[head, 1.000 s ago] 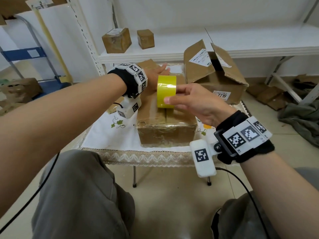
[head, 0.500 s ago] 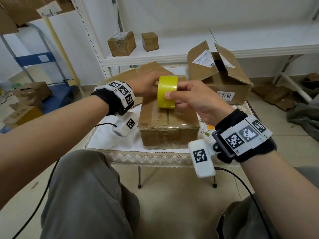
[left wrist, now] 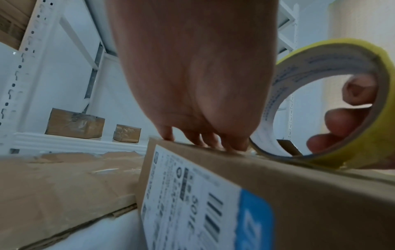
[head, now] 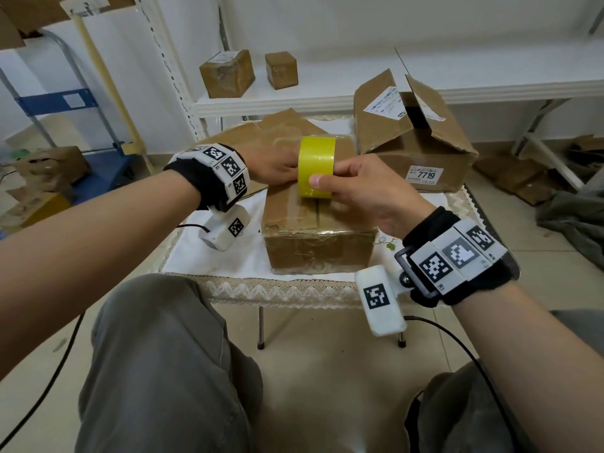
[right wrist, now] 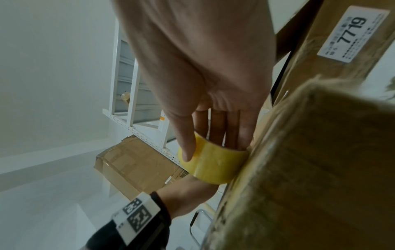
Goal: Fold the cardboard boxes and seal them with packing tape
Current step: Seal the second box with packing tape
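A closed brown cardboard box (head: 313, 243) sits on the small cloth-covered table (head: 212, 263), with clear tape along its top seam. On its top stands a yellow tape roll (head: 316, 170) on edge. My right hand (head: 327, 174) grips the roll, thumb on the outer face and fingers through the core (left wrist: 342, 118). My left hand (head: 271, 165) is just left of the roll, its fingertips (left wrist: 203, 142) pressing down on the box top (left wrist: 299, 194). In the right wrist view the roll (right wrist: 211, 165) touches the box (right wrist: 310, 169), with the left hand (right wrist: 188, 192) behind it.
An open box labelled 7719 (head: 418, 158) stands at the back right of the table. Flattened cardboard (head: 242, 132) lies behind the closed box. Two small sealed boxes (head: 227, 73) sit on the white shelf. More cardboard lies on the floor at both sides.
My left hand has drawn back from the far end of the box top to right beside the roll. The roll, still in my right hand, now rests lower on the box.
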Tool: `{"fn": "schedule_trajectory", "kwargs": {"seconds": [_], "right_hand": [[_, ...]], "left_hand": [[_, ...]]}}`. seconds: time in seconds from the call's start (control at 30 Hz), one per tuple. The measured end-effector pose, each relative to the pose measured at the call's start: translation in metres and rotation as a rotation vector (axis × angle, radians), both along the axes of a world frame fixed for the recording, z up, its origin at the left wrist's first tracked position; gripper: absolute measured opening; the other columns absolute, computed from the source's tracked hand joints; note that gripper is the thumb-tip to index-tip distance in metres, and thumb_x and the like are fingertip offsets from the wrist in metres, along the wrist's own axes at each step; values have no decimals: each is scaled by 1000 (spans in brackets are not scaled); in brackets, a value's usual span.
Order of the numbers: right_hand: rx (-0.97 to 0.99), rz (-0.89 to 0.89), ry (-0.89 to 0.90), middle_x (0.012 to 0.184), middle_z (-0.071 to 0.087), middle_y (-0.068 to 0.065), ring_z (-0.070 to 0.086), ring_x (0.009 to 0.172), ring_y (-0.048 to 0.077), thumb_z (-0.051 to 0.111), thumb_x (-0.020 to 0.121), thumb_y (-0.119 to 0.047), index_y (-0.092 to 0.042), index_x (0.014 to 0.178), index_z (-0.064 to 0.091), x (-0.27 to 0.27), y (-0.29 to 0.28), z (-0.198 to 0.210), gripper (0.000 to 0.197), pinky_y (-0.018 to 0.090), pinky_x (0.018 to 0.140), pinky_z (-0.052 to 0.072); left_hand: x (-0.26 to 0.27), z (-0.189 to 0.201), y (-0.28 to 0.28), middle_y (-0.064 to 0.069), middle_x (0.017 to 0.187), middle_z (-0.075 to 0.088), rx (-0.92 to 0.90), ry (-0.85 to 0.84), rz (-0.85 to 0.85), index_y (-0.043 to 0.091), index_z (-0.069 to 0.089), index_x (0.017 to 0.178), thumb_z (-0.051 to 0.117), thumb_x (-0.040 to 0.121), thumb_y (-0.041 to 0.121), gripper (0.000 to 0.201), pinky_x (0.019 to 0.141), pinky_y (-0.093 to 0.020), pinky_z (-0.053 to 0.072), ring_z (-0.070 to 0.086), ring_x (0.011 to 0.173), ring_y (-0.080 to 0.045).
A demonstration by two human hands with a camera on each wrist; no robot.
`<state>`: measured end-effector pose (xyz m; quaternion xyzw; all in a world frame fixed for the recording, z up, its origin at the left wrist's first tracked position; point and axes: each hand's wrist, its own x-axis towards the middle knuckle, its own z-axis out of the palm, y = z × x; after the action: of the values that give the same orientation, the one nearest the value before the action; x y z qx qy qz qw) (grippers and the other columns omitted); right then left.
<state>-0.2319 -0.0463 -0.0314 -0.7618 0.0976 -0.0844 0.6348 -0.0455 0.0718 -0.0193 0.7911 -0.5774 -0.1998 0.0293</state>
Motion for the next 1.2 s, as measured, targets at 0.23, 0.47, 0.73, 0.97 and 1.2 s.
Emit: {"fn": "schedule_trajectory", "kwargs": {"seconds": [0.23,0.47,0.73,0.97,1.2], "right_hand": [[-3,5,8,93,72,27,63,69,17,73,91,-22,7,105,73,-11,10,7,32,22,66,48],[36,9,58,97,76,19,72,69,15,74,90,-22,11,105,69,-30,17,20,37,31,73,61],[46,79,58,101,78,4,73,100,18,74,89,-18,-18,96,76,-43,19,13,8,29,98,55],[87,91,18,98,78,9,75,94,17,70,93,-21,-6,98,77,-41,15,11,17,25,93,57],[0,163,-5,102,78,2,72,101,14,72,90,-14,-7,109,77,-42,18,1,20,25,98,52]], "left_hand": [[3,-4,-5,11,103,59,-35,88,-50,21,63,105,44,96,31,24,81,-15,39,52,89,-1],[9,-7,-8,3,168,1,52,-7,84,21,2,161,37,102,54,76,124,-33,4,6,153,-13],[2,-3,-11,2,155,39,-81,-89,55,25,42,149,52,97,55,61,105,-24,30,43,135,-17],[-23,3,3,10,73,59,-391,-104,-9,20,59,77,67,93,15,19,57,-12,31,53,63,4],[-39,6,15,7,65,55,-279,-84,142,17,58,71,61,95,20,24,56,-16,34,49,55,-2]]}}
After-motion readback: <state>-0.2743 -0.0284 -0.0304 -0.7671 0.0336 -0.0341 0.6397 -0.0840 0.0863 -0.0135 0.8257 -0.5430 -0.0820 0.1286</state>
